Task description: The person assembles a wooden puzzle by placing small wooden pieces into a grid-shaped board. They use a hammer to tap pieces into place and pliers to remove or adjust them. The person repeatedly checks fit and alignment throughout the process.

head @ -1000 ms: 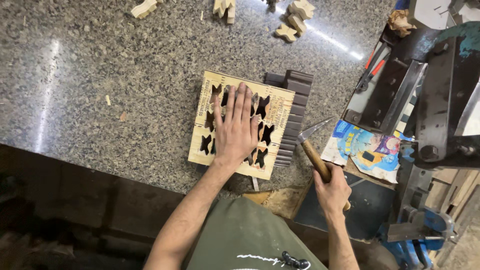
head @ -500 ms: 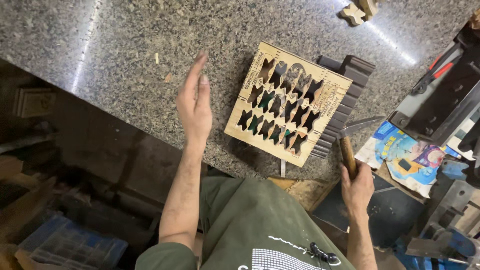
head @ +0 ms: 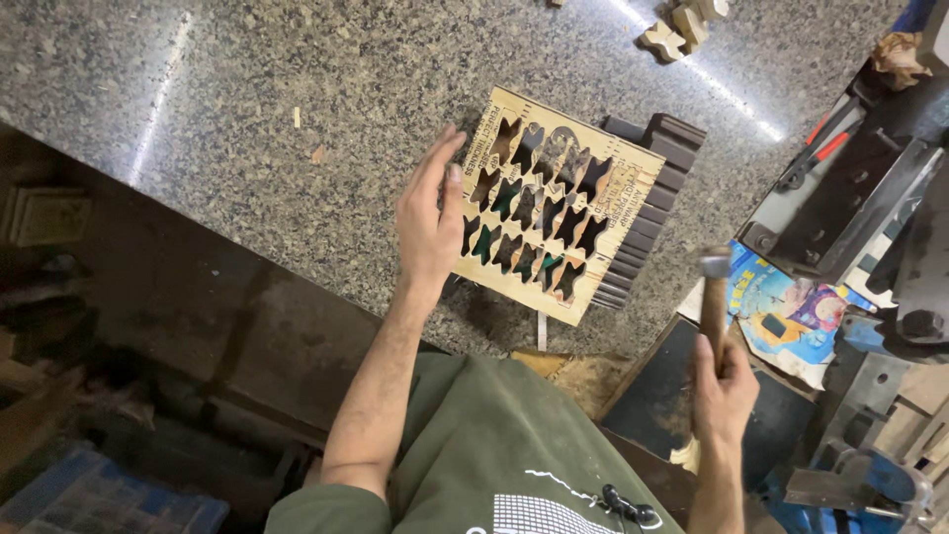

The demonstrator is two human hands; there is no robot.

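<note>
The left hand [head: 432, 222], fingers open and flat, rests against the left edge of the pale wooden cut-out board [head: 554, 203] near the table's [head: 247, 129] front edge. The right hand [head: 724, 386] grips what seems a hammer [head: 714, 297], off the table's corner.

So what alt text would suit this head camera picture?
A person's right hand grips a hammer while the left hand, open, touches the edge of a wooden board with star-shaped cutouts, lying over dark strips on a speckled stone counter.
</note>
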